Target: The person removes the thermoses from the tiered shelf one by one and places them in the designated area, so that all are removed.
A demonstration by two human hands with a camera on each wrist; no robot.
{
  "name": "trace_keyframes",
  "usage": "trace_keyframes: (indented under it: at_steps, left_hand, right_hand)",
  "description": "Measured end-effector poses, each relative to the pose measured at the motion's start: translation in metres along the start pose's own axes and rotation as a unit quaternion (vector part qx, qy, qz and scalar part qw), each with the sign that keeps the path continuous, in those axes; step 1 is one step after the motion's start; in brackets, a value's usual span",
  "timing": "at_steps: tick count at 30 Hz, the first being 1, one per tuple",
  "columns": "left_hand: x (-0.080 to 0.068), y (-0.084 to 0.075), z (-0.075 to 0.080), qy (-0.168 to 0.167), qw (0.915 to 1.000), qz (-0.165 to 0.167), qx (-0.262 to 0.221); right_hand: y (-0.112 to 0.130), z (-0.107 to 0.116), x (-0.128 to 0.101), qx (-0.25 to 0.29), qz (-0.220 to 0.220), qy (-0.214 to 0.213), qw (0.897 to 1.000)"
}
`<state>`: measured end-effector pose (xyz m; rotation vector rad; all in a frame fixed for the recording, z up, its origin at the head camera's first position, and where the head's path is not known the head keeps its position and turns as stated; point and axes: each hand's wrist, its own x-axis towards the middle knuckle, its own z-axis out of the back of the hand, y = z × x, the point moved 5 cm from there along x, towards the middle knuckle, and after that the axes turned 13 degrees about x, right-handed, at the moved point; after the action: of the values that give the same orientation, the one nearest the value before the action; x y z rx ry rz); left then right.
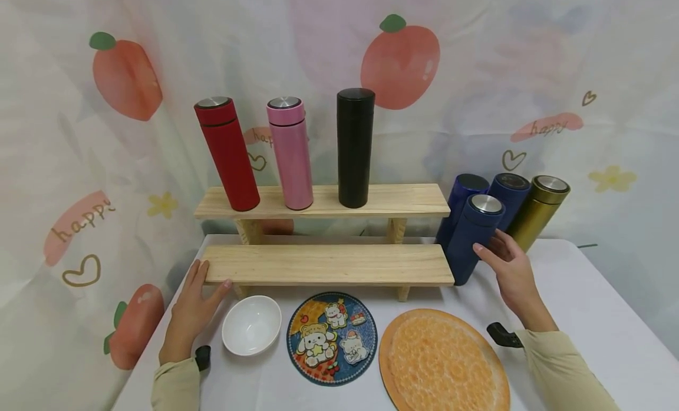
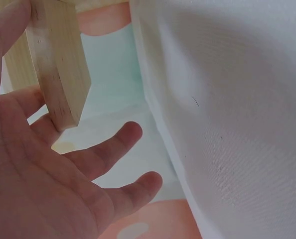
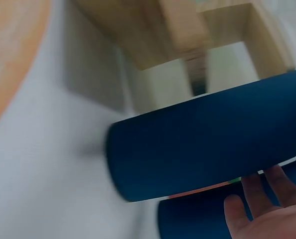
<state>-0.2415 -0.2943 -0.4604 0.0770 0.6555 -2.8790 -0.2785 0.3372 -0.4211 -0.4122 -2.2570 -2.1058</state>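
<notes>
A 2-tier shelf (image 1: 323,263) stands at the back of the table (image 1: 594,328), with 3 flasks (image 1: 289,151) in a row on its upper tier. Right of the shelf stand 4 more flasks (image 1: 498,216), clustered, with the right hand (image 1: 506,269) at the nearest. Before the shelf lie, left to right, a bowl (image 1: 251,324), a small mat (image 1: 331,337) and a large mat (image 1: 442,361); the left hand (image 1: 193,308) rests at the lower tier's left end

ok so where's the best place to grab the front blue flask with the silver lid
Probably mid-body on the front blue flask, coming from its right, where the right hand already is. It stands upright, a smooth cylinder; the lower shelf blocks its left and other flasks crowd behind.
</notes>
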Motion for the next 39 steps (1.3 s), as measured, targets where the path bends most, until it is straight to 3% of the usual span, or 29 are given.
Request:
trace_keyframes:
  at_steps: [5, 10, 21, 24, 31, 36, 39]
  left_hand:
    - [-0.001, 0.001, 0.001, -0.003, 1.0, -0.003, -0.001]
    - [0.0, 0.001, 0.002, -0.003, 1.0, -0.005, 0.002]
    - [0.001, 0.003, -0.001, -0.004, 1.0, -0.001, 0.002]
    - [0.001, 0.003, -0.001, -0.003, 1.0, -0.001, 0.0]
    - [0.0, 0.002, -0.001, -0.006, 1.0, -0.002, -0.007]
    - [0.0, 0.002, 0.0, -0.005, 1.0, 0.0, -0.007]
    - [0.001, 0.002, -0.001, -0.005, 1.0, 0.0, -0.005]
  right_hand:
    - [0.019, 0.003, 0.003, 0.061, 0.024, -0.005, 0.998]
    - [0.044, 0.002, 0.005, 0.149, 0.08, 0.001, 0.986]
    - [0.103, -0.007, 0.005, 0.212, 0.175, -0.014, 0.961]
    - [0.12, -0.013, 0.003, 0.24, 0.198, -0.012, 0.95]
    - [0.148, -0.028, -0.002, 0.352, 0.249, 0.007, 0.902]
    - [0.158, -0.046, -0.006, 0.37, 0.264, 0.049, 0.89]
    - [0.163, -0.059, -0.01, 0.363, 0.255, 0.075, 0.893]
